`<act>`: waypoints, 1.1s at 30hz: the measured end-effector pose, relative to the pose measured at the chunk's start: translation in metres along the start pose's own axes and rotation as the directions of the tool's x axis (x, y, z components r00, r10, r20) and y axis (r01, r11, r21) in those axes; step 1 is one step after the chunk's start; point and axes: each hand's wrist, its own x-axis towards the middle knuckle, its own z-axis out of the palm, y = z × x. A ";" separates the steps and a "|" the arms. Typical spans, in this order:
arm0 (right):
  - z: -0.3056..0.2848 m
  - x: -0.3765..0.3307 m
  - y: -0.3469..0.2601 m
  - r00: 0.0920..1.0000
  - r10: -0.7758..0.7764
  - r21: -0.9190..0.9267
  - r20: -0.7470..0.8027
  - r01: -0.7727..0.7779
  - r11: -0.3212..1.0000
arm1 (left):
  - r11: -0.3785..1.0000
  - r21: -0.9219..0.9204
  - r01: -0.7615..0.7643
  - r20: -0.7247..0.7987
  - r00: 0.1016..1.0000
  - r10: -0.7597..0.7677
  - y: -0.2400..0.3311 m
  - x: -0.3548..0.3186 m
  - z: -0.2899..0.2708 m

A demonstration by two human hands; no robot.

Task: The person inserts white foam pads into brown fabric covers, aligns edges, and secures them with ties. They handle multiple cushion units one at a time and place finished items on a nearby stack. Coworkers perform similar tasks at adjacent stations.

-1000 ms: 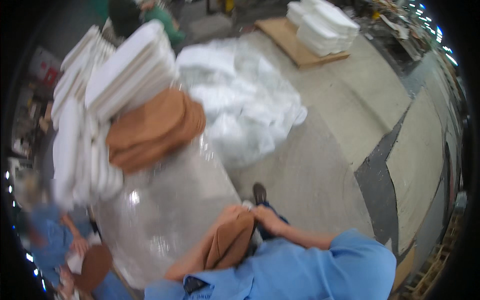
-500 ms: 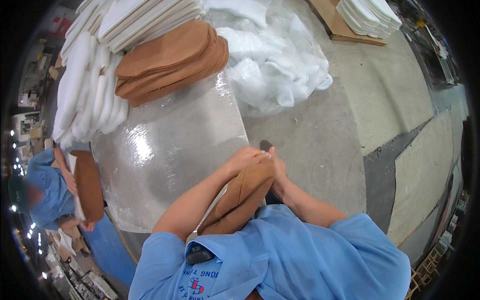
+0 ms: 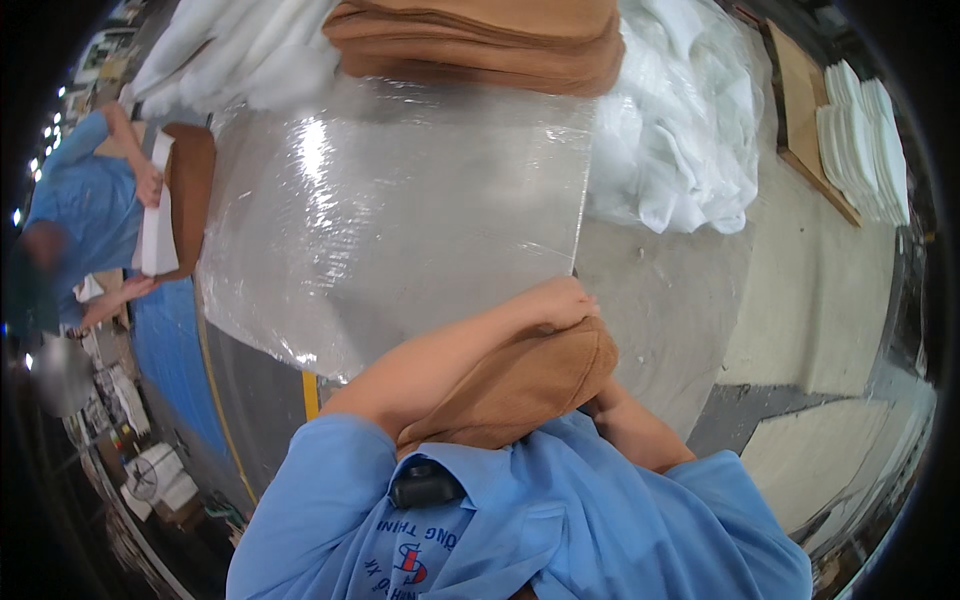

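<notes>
Handling the brown cover (image 3: 510, 390) at lower centre, left hand (image 3: 562, 302) gripping, right hand too hidden to tell, likely calls for a steady hold next.

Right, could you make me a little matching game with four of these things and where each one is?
Things:
1. Single rounded brown fabric cover
2. Stack of flat brown fabric pieces
3. Heap of fluffy white material in clear plastic
4. Layered stack of white pads

Places:
A. At the picture's far right, on a flat tan board
B. Immediately right of the grey surface wrapped in clear plastic
C. Held by the camera wearer's left hand
D. At the far end of that wrapped surface

Pairs: 1-C, 2-D, 3-B, 4-A
</notes>
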 end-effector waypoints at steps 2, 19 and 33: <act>0.009 -0.008 -0.005 0.997 0.033 0.004 0.077 -0.033 0.999 | 0.998 -0.043 0.051 0.019 0.999 -0.050 0.003 -0.003 -0.003; 0.054 -0.043 -0.035 0.965 0.045 -0.264 0.257 0.025 0.964 | 0.991 -0.091 0.096 -0.531 0.838 -0.130 -0.043 -0.137 0.030; 0.083 -0.041 -0.047 0.983 -0.023 -0.573 0.181 0.124 0.810 | 0.977 0.021 0.213 -0.633 0.759 -0.152 -0.091 -0.202 0.062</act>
